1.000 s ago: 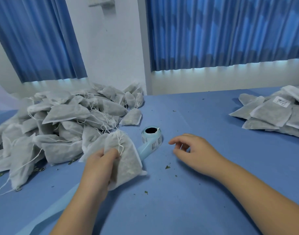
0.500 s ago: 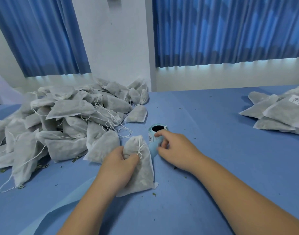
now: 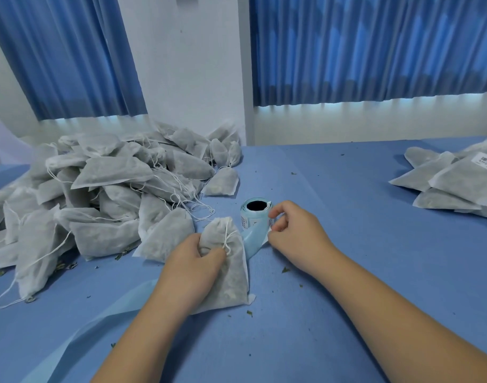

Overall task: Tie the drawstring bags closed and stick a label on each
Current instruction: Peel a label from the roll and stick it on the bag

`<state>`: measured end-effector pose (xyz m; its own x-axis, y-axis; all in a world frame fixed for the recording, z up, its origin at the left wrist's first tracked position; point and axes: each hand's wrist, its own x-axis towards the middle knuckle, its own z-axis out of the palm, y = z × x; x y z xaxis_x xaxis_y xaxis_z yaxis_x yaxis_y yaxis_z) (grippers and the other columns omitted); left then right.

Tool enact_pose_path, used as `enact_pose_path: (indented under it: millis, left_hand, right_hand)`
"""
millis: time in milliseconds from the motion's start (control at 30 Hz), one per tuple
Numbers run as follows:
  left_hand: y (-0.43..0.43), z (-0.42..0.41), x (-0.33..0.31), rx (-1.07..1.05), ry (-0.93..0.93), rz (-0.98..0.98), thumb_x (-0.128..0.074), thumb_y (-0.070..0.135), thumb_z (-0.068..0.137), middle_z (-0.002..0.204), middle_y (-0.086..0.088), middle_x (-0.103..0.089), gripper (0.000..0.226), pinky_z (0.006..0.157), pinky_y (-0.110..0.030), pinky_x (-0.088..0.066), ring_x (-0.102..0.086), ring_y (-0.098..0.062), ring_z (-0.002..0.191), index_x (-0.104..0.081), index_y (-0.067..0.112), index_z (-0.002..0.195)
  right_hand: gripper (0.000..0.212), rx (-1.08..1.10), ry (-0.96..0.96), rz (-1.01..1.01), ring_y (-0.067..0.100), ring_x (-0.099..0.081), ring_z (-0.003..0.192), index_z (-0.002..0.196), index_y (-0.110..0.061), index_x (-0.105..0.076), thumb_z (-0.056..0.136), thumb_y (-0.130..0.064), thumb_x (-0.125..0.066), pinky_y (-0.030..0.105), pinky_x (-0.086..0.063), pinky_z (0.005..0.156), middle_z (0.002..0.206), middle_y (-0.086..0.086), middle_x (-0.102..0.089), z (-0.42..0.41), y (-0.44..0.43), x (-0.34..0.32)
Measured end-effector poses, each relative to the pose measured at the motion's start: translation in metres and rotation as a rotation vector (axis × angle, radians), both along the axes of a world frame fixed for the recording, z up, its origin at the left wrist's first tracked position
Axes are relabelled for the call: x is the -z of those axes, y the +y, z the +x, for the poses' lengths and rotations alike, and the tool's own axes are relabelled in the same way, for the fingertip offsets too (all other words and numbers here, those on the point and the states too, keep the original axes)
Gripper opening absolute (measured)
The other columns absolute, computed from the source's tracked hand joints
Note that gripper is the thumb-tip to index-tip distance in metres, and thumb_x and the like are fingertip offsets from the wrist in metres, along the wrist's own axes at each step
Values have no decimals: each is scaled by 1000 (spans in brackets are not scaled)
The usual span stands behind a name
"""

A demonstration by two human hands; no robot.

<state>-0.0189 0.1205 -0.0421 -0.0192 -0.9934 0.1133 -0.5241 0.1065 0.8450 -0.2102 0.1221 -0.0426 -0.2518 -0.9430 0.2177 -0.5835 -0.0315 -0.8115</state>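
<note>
My left hand (image 3: pixel 191 265) grips a grey drawstring bag (image 3: pixel 231 272) that lies on the blue table (image 3: pixel 347 272), its neck drawn together and its white string hanging over the front. Just right of the bag stands a roll of labels (image 3: pixel 254 214) on pale blue backing. My right hand (image 3: pixel 292 230) is at the roll's right side, thumb and fingers curled and pinching a white label at its edge. The backing strip (image 3: pixel 98 322) trails from the roll under the bag toward the lower left.
A large heap of grey bags with loose strings (image 3: pixel 98 189) fills the table's left side. A smaller pile of bags, one bearing a white label (image 3: pixel 463 178), sits at the right edge. Green crumbs dot the cloth. Blue curtains and a white wall stand behind.
My left hand brought the bag down and right, next to the roll. My right hand reached from the bare cloth to the roll and now pinches a label at its edge.
</note>
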Motion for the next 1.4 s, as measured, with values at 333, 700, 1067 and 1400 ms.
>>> enact_pose_path:
  millis: [333,700,1067,1400]
  left_hand:
    - [4,0,-3,-10,7,-16,-59,26,88,67,8,-56,14,58,-30,-35,-52,-12,65,-56,18,77]
    - [10,-49,-42,361,362,118,-54,27,65,69,2,-58,16,66,-30,-37,-51,-15,67,-67,23,72]
    - [-34,-121,-30,611,273,289,-62,28,63,82,-12,-56,26,75,-40,-34,-50,-24,80,-67,13,84]
    - [-42,-121,-24,696,210,308,-62,26,68,81,-9,-49,19,73,-39,-30,-43,-23,78,-63,15,84]
  right_hand:
    - [22,39,-19,164,18,-59,76,97,-27,-53,81,-13,-57,29,-45,65,93,2,-65,-17,16,-19]
    - [22,-225,-771,-271,19,-58,57,98,-11,-62,86,6,-55,25,-42,50,70,6,-64,-35,44,-63]
    - [32,44,-310,-347,20,-68,75,83,-29,-64,81,2,-57,30,-54,71,73,-9,-67,-53,33,-50]
    - [28,4,25,-351,19,-68,80,83,-26,-68,86,0,-59,34,-55,76,82,-7,-72,-82,38,-35]
